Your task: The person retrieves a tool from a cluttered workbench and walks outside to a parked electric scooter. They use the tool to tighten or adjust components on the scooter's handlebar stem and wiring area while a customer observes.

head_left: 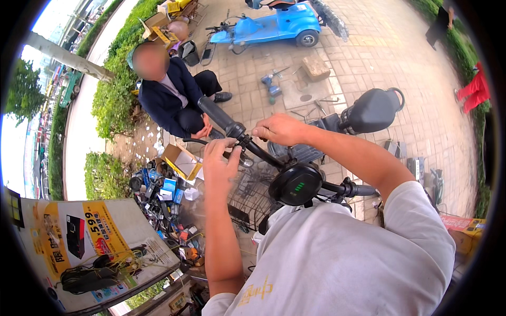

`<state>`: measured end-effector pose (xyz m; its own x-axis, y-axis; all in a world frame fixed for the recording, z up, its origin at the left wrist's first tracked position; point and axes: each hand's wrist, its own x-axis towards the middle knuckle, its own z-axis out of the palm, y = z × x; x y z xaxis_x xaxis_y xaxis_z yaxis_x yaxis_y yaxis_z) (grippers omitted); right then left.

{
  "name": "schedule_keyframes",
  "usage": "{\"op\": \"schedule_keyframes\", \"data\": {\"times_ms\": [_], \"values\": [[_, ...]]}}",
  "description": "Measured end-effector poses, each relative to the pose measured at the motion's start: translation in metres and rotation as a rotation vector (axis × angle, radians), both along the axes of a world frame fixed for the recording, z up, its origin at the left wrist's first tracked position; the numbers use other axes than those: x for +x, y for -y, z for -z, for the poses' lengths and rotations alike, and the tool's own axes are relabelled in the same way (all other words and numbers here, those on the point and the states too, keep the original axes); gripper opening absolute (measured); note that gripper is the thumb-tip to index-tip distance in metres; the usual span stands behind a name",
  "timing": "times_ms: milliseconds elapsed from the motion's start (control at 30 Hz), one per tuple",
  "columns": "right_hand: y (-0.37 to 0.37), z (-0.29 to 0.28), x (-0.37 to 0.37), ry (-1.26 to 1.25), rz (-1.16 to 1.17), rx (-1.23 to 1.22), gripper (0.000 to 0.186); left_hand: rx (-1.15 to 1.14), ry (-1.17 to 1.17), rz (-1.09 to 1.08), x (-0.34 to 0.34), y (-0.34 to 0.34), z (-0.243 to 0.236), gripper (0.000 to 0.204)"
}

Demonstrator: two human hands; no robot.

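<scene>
A black handlebar crosses in front of me, with a rubber grip (215,113) at its far left end and a round display (296,184) with green bars at its middle. My left hand (219,158) is closed around the brake lever (195,141) beside the clamp (243,141). Just right of that clamp, my right hand (280,129) is held over the bar with its fingers pinched together; whatever they hold is hidden. Below the bar hangs a wire basket (252,190). The black seat (371,110) lies beyond my right forearm.
A person (167,95) in a dark jacket squats by the left grip. Near them lie an opened carton (182,162) and a heap of parts (167,197). Farther off are a blue drill (271,84), a stone block (315,68) and a blue three-wheeler (271,27).
</scene>
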<state>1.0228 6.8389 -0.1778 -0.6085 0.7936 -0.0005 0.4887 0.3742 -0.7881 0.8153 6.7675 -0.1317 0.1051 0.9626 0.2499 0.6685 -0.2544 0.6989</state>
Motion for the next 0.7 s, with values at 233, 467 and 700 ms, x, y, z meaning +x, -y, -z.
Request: {"op": "schedule_keyframes", "data": {"times_ms": [233, 467, 700], "values": [[0.001, -0.006, 0.000, 0.019, -0.020, -0.048, 0.051, 0.154, -0.052, 0.009, 0.010, -0.001, 0.021, 0.020], [-0.001, -0.009, 0.000, 0.039, -0.040, -0.137, 0.054, 0.265, -0.061, -0.043, 0.017, -0.003, 0.028, 0.019], [0.000, -0.008, 0.002, -0.253, -0.015, -0.199, 0.028, 0.285, -0.062, -0.072, 0.019, -0.002, 0.029, 0.018]]}}
